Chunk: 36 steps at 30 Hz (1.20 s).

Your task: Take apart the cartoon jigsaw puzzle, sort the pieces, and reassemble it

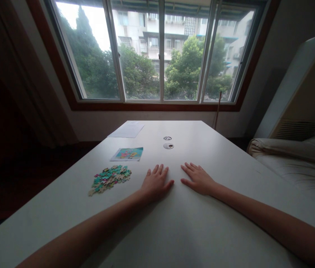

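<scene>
Had on the tabletop (pixel 185 232): puzzle pieces (pixel 112 178) left of the left grip (pixel 156 183), picture sheet (pixel 128 153) ahead-left, two discs (pixel 168 146) ahead.

Between the bare left hand (pixel 156 181) and the bare right hand (pixel 198 178), both palm-down on the smooth white tabletop (pixel 185 234), a narrow lane leads forward, two small round black-and-white discs (pixel 168 142) lying slightly left of its line. Leftward, a loose heap of green, pink and tan jigsaw pieces (pixel 112 179) stands in the way, a small gap parting it from the left hand. Beyond it, a rectangular turquoise printed picture (pixel 129 153) and a white paper sheet (pixel 126 129) narrow that side; a path remains between picture and discs. Widest room lies right of the discs, beyond the right hand
</scene>
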Available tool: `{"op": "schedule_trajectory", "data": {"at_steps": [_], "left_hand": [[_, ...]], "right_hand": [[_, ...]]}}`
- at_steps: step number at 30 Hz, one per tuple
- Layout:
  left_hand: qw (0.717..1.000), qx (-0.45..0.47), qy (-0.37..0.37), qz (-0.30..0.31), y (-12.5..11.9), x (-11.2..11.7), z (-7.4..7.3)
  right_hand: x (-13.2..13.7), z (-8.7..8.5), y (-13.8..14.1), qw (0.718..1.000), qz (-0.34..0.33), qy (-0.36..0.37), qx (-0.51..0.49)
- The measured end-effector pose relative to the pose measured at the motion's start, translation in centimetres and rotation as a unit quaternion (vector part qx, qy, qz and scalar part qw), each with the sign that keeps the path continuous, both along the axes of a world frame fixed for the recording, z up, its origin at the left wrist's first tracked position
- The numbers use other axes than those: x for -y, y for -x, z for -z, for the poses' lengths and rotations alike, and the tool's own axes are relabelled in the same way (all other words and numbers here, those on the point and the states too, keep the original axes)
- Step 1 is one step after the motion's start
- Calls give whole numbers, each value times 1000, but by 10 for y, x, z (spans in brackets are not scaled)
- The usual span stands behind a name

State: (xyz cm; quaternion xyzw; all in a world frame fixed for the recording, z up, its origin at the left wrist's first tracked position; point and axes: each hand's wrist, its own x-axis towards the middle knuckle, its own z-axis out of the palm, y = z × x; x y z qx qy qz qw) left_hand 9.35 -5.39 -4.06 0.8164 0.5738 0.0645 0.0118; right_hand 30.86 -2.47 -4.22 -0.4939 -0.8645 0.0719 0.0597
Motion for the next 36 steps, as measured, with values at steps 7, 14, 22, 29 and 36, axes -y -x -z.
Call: {"op": "schedule_trajectory", "data": {"at_steps": [7,14,22,29,36], "left_hand": [[1000,0,6,-1,0,1,0],[998,-7,41,51,19,5,-22],[999,2,31,-21,151,19,-59],[997,12,22,-76,260,35,-29],[998,-3,42,-55,262,19,-15]], "right_hand": [[2,-2,1,1000,1,-2,2],[-5,-10,11,999,-32,-41,-15],[-19,-18,88,966,-247,-24,-79],[-31,-17,191,936,-338,-6,-94],[-51,-14,263,943,-319,15,-92]]}}
